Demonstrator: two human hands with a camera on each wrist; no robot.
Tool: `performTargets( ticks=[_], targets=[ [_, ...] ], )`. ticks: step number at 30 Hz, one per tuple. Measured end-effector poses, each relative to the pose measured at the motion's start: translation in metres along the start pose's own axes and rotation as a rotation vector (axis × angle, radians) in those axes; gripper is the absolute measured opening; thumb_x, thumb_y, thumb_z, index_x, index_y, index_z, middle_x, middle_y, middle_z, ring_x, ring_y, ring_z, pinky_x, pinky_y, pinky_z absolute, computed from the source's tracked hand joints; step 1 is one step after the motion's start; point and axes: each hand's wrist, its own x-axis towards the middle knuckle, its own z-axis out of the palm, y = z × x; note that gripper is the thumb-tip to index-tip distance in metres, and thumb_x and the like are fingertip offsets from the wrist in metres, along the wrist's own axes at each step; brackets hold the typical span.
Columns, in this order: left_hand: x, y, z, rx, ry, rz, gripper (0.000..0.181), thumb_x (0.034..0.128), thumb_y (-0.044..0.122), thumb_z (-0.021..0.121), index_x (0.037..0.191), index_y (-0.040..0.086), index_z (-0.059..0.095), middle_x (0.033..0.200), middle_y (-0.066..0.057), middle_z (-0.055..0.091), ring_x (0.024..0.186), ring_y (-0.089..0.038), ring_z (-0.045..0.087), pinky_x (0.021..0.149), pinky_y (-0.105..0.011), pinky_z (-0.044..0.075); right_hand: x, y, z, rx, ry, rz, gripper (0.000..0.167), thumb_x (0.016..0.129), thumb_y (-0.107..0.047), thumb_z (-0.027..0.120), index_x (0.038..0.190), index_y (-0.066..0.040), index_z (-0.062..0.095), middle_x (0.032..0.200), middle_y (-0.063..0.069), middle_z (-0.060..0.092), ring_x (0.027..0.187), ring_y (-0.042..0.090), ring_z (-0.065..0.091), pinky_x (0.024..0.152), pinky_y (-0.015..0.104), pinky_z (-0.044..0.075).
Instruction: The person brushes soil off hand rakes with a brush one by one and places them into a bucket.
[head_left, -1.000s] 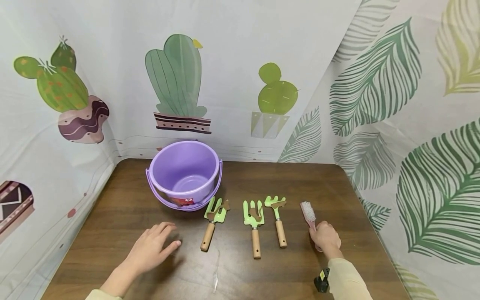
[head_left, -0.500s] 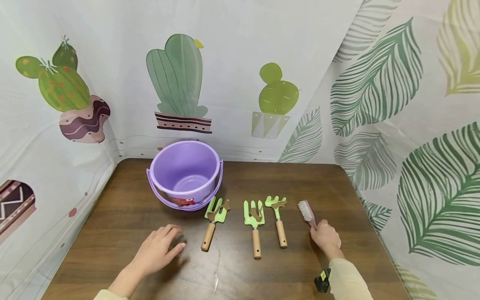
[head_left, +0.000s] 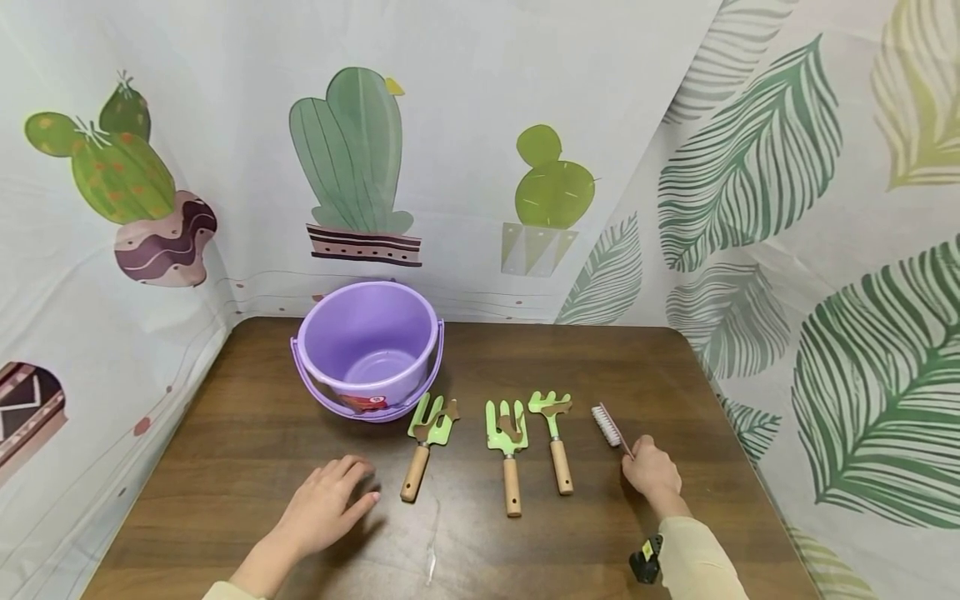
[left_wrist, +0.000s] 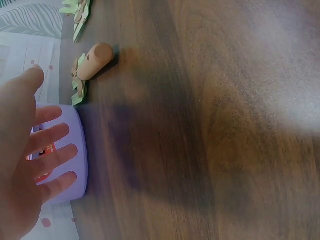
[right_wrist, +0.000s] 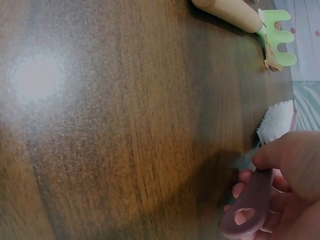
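At the right of the table, my right hand [head_left: 652, 470] grips the handle of a pink brush with white bristles [head_left: 606, 426]. In the right wrist view, the thumb lies on the brush's mauve handle [right_wrist: 250, 205], the fingers curled beneath it. My left hand [head_left: 322, 505] hovers over the table with fingers spread, holding nothing, left of a green garden fork [head_left: 416, 472] with a wooden handle. Behind that hand stands a purple bucket [head_left: 365, 333], its inside bare. Another green fork [head_left: 512, 487] and a small green rake [head_left: 561, 467] lie between the hands.
A brown wooden table [head_left: 585, 358] carries everything. Behind it hangs a white cloth [head_left: 465, 100] printed with cacti and leaves, reaching down to the table's back edge. Near my right sleeve is a small black device [head_left: 645, 560].
The brush in my right hand has turned, its bristle head swinging left and the bristles now facing left. My left hand has drifted slightly right and toward the near side.
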Motion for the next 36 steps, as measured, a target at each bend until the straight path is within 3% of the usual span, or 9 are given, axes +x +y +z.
performTargets(
  ticks=[7, 11, 16, 23, 28, 36],
  targets=[
    [0.0004, 0.0006, -0.0001, -0.008, -0.017, -0.012, 0.032, 0.0794, 0.034, 0.069, 0.103, 0.014, 0.063, 0.104, 0.005, 0.059, 0.094, -0.019, 0.058, 0.083, -0.041, 0.046, -0.0007, -0.001, 0.0002, 0.013, -0.011, -0.006, 0.025, 0.086, -0.028, 0.053, 0.094, -0.004, 0.05, 0.085, 0.022, 0.061, 0.07, 0.037, 0.059, 0.054, 0.045, 0.043],
    [0.0001, 0.0002, 0.0009, -0.007, -0.027, -0.017, 0.031, 0.0797, 0.035, 0.068, 0.103, 0.014, 0.063, 0.104, 0.005, 0.059, 0.094, -0.019, 0.058, 0.083, -0.041, 0.045, 0.0012, -0.0018, 0.0005, 0.009, -0.02, -0.017, 0.037, 0.093, -0.032, 0.042, 0.103, 0.0, 0.055, 0.099, 0.027, 0.061, 0.081, 0.044, 0.06, 0.062, 0.05, 0.046],
    [0.0001, 0.001, 0.0017, -0.009, -0.027, -0.014, 0.03, 0.0794, 0.034, 0.069, 0.102, 0.014, 0.063, 0.103, 0.005, 0.059, 0.093, -0.019, 0.057, 0.081, -0.041, 0.045, 0.0022, -0.0027, -0.0016, 0.003, -0.036, -0.034, 0.041, 0.096, -0.025, 0.031, 0.112, 0.005, 0.054, 0.112, 0.03, 0.057, 0.098, 0.052, 0.054, 0.074, 0.058, 0.044],
    [0.0011, 0.0023, 0.0023, -0.002, -0.002, 0.014, 0.031, 0.0778, 0.034, 0.07, 0.1, 0.014, 0.063, 0.101, 0.006, 0.058, 0.091, -0.017, 0.057, 0.078, -0.039, 0.046, 0.0023, -0.0017, -0.0015, 0.002, -0.034, -0.058, 0.037, 0.095, -0.025, 0.037, 0.107, 0.004, 0.057, 0.104, 0.026, 0.061, 0.091, 0.047, 0.058, 0.07, 0.054, 0.046],
    [0.0015, 0.0021, 0.0037, 0.002, 0.032, 0.039, 0.03, 0.0762, 0.034, 0.072, 0.098, 0.015, 0.063, 0.099, 0.007, 0.058, 0.089, -0.016, 0.057, 0.076, -0.038, 0.046, 0.0015, -0.0001, -0.0018, 0.01, -0.03, -0.078, 0.031, 0.092, -0.025, 0.044, 0.1, 0.001, 0.059, 0.091, 0.02, 0.063, 0.075, 0.032, 0.06, 0.062, 0.047, 0.046],
    [0.0005, 0.0023, 0.0063, -0.005, 0.019, 0.02, 0.03, 0.0766, 0.034, 0.071, 0.099, 0.015, 0.063, 0.1, 0.006, 0.059, 0.091, -0.016, 0.057, 0.078, -0.039, 0.046, -0.0018, 0.0029, -0.0026, 0.04, -0.021, -0.11, 0.024, 0.088, -0.024, 0.052, 0.094, -0.002, 0.06, 0.08, 0.01, 0.062, 0.068, 0.024, 0.055, 0.057, 0.04, 0.043]
  ],
)
